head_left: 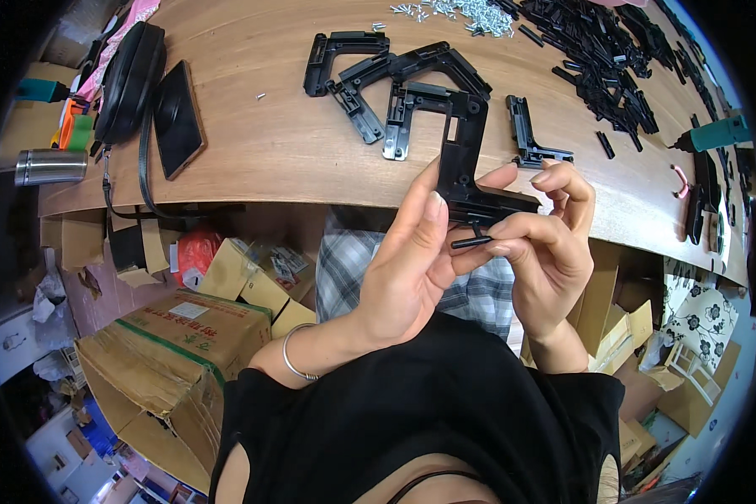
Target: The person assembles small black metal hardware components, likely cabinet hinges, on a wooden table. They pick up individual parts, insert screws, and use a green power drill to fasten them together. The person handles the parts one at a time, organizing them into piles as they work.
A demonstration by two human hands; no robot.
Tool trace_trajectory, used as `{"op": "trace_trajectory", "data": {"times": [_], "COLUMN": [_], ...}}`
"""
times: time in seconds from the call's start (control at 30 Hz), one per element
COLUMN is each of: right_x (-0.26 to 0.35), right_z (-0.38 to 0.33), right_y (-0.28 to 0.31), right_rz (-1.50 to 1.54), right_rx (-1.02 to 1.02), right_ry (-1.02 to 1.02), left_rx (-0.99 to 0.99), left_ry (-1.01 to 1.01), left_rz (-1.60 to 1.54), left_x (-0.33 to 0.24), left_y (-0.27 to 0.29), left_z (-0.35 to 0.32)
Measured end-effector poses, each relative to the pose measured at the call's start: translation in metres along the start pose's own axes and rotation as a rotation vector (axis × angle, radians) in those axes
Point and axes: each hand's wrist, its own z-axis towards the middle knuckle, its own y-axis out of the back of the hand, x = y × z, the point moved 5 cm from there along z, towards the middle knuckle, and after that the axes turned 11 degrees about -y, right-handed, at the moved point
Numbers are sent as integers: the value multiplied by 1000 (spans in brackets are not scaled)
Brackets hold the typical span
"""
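My left hand [410,273] is closed around a black L-shaped plastic bracket [462,164], held just in front of the table edge. One arm of the bracket points up and the other runs to the right. Between the fingertips of my right hand [548,252] is a small black plastic piece [470,241], just below the bracket's corner. Whether that piece touches the bracket is hard to see. Beyond my hands several similar brackets [433,59] lie in a group on the table, some overlapping. A separate L-shaped bracket [525,139] lies to their right.
A heap of small black plastic parts [601,63] covers the far right, beside a pile of silver screws [479,15]. A teal-handled tool [718,133] lies right. A phone [178,120] and black case [130,84] are left. Below stands a cardboard box [172,336].
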Motion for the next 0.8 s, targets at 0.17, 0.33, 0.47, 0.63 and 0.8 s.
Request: {"op": "trace_trajectory", "data": {"times": [0.17, 0.33, 0.47, 0.63, 0.8], "right_x": [-5, 2, -6, -19, -32], "right_z": [-7, -14, -18, -23, -44], "right_y": [-5, -8, -9, -4, -2], "right_rz": [92, 135, 379, 887, 1261], "right_rx": [-7, -23, 37, 201, 413], "right_ry": [-54, -26, -101, -579, -1122], "left_rx": [46, 239, 168, 162, 400], "left_ry": [-96, -107, -206, -109, -183], "left_rz": [155, 654, 848, 772, 817], "left_x": [-1, -5, -5, -3, -11], "left_y": [-8, -8, -10, -6, -13], "left_z": [-6, -13, -14, -16, -5]}}
